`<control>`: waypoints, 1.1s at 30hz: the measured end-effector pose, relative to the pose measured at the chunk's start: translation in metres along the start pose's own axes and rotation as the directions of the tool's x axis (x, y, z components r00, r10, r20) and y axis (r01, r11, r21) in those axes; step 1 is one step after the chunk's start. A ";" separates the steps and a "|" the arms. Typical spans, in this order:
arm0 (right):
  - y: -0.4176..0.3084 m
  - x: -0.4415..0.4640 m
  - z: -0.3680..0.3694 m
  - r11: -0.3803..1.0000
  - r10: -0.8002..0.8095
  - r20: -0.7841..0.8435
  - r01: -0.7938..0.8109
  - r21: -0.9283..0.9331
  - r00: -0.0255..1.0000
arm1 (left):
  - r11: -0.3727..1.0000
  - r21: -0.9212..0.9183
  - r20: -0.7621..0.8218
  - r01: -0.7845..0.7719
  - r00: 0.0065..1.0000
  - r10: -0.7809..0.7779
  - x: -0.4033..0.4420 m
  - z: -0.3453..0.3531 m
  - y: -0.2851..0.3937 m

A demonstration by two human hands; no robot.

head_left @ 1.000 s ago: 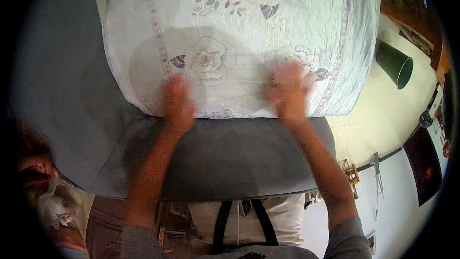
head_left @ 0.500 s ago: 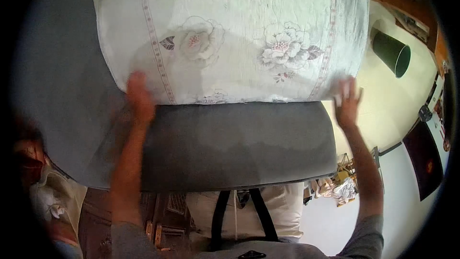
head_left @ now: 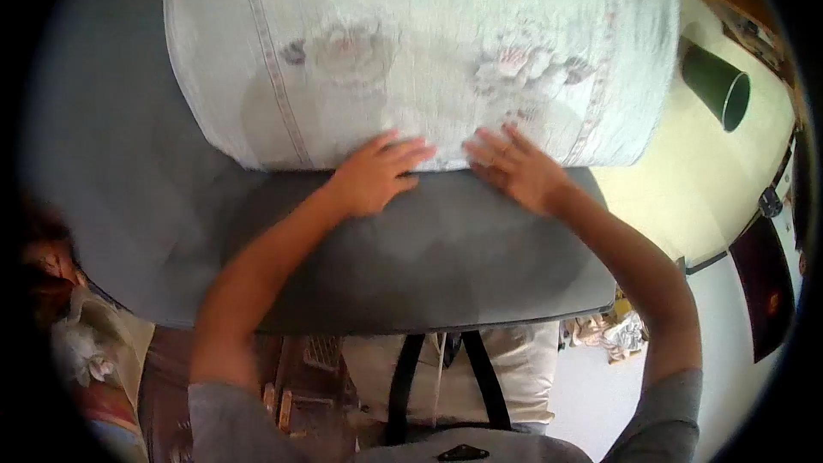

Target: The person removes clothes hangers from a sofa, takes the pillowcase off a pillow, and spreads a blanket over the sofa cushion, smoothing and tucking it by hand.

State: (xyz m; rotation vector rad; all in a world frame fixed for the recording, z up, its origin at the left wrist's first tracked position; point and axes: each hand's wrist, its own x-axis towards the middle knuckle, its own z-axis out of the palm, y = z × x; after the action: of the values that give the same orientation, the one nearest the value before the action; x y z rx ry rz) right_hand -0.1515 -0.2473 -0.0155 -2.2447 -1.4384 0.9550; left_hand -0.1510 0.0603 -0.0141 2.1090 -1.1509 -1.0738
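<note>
A white cloth (head_left: 429, 77) printed with pale flowers and two striped bands lies over a grey padded surface (head_left: 411, 266). Its near edge runs across the middle of the view. My left hand (head_left: 375, 176) rests at this edge, its fingers spread on the cloth and pointing inward. Close by to the right, my right hand (head_left: 519, 170) touches the same edge with its fingers stretched out. Neither hand grips anything. The far end of the cloth is cut off by the top of the view.
A dark green tapered container (head_left: 718, 87) lies tilted at the right on a pale yellow surface (head_left: 651, 206). Crumpled fabric (head_left: 604, 336) shows below it. A dark panel (head_left: 761, 291) stands at the far right, and brown wooden furniture (head_left: 309, 394) is at the lower left.
Both hands have moved inward from the cloth's two near corners to the middle of its near edge. The flowers look slightly blurred now.
</note>
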 end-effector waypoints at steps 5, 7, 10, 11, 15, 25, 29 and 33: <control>-0.028 0.034 -0.051 0.757 0.182 0.226 -0.283 0.588 0.957 | 0.548 -0.790 0.162 0.275 0.956 -0.245 0.022 -0.013 0.013; -0.027 0.046 -0.028 0.512 0.252 0.248 -0.346 0.786 0.935 | 0.331 -0.848 0.364 0.414 0.909 -0.204 0.032 0.016 -0.003; -0.005 0.024 0.044 0.169 0.308 0.354 -0.417 0.893 0.883 | 0.281 -0.882 0.319 0.379 0.918 -0.237 0.019 0.049 -0.015; 0.003 0.006 0.037 0.145 0.335 0.383 -0.449 0.882 0.861 | 0.360 -0.857 0.288 0.368 0.922 -0.259 0.004 0.053 -0.019; 0.037 -0.087 0.020 0.149 0.481 0.553 -0.685 0.713 0.681 | 0.500 -0.672 0.316 0.546 0.822 -0.474 -0.089 0.052 -0.040; 0.020 -0.030 -0.058 0.581 0.777 -0.111 -0.639 0.504 0.619 | 0.725 -0.184 -0.764 0.664 0.367 -0.530 -0.133 -0.045 -0.071; -0.011 0.108 -0.069 0.878 0.479 -0.516 -0.384 0.286 0.710 | 0.887 0.052 -0.745 0.459 0.609 -0.271 -0.001 -0.045 -0.056; 0.027 0.097 -0.017 0.932 0.356 -0.456 -0.348 0.105 0.816 | 0.875 0.178 -0.633 0.450 0.733 -0.248 0.030 -0.028 -0.063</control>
State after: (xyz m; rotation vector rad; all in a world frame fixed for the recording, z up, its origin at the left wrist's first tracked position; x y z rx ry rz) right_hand -0.0949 -0.1710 -0.0538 -2.5481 -0.8155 0.4476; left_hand -0.0892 0.0692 -0.0562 2.7256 -0.6436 -0.2852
